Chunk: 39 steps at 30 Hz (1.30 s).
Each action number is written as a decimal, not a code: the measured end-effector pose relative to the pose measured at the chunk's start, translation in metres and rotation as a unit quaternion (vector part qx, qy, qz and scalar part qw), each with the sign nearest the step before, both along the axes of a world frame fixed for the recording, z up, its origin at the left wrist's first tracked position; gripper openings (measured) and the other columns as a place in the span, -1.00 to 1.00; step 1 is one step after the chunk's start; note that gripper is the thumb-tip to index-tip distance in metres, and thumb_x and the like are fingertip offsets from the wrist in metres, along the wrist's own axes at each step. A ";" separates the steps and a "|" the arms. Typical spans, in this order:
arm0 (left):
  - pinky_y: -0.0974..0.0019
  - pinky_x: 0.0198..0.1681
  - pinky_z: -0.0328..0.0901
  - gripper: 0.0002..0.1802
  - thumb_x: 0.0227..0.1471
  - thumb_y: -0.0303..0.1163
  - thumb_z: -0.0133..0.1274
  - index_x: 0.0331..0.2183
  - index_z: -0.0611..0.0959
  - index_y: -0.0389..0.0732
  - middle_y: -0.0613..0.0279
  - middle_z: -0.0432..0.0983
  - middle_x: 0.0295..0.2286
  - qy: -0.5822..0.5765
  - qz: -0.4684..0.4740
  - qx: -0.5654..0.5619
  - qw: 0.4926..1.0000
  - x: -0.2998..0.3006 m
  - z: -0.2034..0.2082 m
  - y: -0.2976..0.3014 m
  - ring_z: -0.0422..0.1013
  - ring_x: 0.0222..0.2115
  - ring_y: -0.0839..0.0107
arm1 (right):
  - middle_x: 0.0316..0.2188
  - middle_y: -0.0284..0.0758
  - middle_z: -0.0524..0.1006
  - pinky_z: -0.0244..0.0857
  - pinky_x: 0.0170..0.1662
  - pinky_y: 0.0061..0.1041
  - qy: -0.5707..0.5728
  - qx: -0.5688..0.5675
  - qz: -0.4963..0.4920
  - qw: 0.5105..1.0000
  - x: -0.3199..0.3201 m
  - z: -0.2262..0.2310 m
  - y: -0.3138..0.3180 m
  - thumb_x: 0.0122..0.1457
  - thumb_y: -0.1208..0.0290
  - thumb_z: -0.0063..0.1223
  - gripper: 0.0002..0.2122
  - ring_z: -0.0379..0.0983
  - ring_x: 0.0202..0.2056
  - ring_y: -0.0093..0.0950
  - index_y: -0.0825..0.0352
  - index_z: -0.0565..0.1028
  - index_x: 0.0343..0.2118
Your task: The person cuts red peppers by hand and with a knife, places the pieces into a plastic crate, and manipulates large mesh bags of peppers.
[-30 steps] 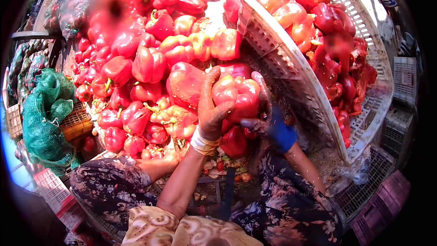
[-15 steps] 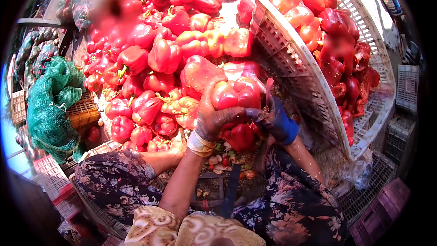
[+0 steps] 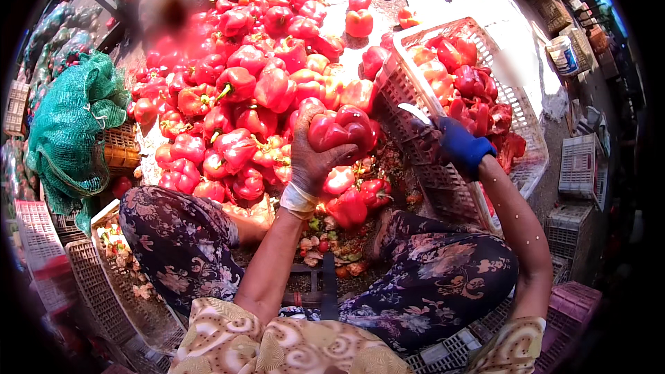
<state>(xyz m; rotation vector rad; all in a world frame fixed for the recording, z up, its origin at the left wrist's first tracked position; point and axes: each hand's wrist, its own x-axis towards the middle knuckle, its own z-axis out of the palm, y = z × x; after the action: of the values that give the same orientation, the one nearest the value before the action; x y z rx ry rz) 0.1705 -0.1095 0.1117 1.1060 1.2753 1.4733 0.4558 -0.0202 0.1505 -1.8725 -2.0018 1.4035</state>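
My left hand [image 3: 309, 159], a pale band at its wrist, grips a red bell pepper [image 3: 338, 130] above the front of the pepper heap. My right hand [image 3: 457, 145], in a blue glove, is closed on a small knife [image 3: 414, 112] whose pale blade points up and left. It hangs over the near left rim of a tilted white plastic crate [image 3: 544, 128], apart from the pepper. Red pepper pieces [image 3: 478, 83] lie inside that crate. Below my left hand more red peppers [image 3: 348, 208] rest among cut scraps [image 3: 325, 239] between my legs.
A large heap of red peppers [image 3: 235, 83] spreads ahead and to the left. A green mesh sack [image 3: 73, 131] leans on an orange crate [image 3: 121, 145] at far left. A crate with scraps [image 3: 131, 270] stands beside my left leg. Crates [image 3: 578, 166] and a white bucket [image 3: 562, 55] stand at right.
My right hand with the knife has moved right, away from the pepper, to the crate's rim. My left hand still holds the pepper. The view has shifted, showing more of the far ground.
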 end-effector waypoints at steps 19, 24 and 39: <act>0.30 -0.07 0.33 -0.09 -0.46 -0.16 0.50 -0.07 0.38 -0.25 0.17 0.40 -0.20 -0.033 0.064 0.122 0.990 -0.005 0.083 -0.053 0.36 -0.18 0.34 | -0.56 -0.14 0.49 0.35 -0.45 -0.20 -0.087 0.453 0.079 0.884 -0.138 0.123 -0.154 0.23 0.31 -0.08 -0.85 0.49 -0.50 -0.15 0.28 0.41 -0.36; 0.31 -0.09 0.31 -0.21 -0.34 -0.14 0.45 -0.10 0.42 -0.24 0.21 0.39 -0.21 -0.127 0.104 0.092 0.982 -0.015 0.075 -0.053 0.35 -0.21 0.38 | -0.49 -0.10 0.51 0.36 -0.45 -0.21 -0.120 0.450 0.054 0.883 -0.155 0.096 -0.175 0.11 0.44 -0.05 -0.86 0.48 -0.47 -0.10 0.27 0.46 -0.27; 0.25 0.03 0.28 -0.07 -0.49 -0.31 0.52 -0.03 0.38 -0.19 0.19 0.40 -0.15 0.064 -0.063 0.261 0.961 0.000 0.113 -0.070 0.35 -0.09 0.31 | 0.02 -0.23 0.42 0.36 -0.18 -0.68 0.265 0.271 -0.050 0.924 -0.127 0.122 -0.153 0.17 0.23 0.12 -0.45 0.44 -0.15 -0.63 0.33 0.25 0.17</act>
<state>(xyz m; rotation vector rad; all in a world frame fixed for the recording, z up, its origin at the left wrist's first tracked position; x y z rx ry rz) 0.1705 -0.1796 0.2242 1.6146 0.8943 1.7111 0.3289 -0.1729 0.2723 -1.1829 -1.7435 1.0283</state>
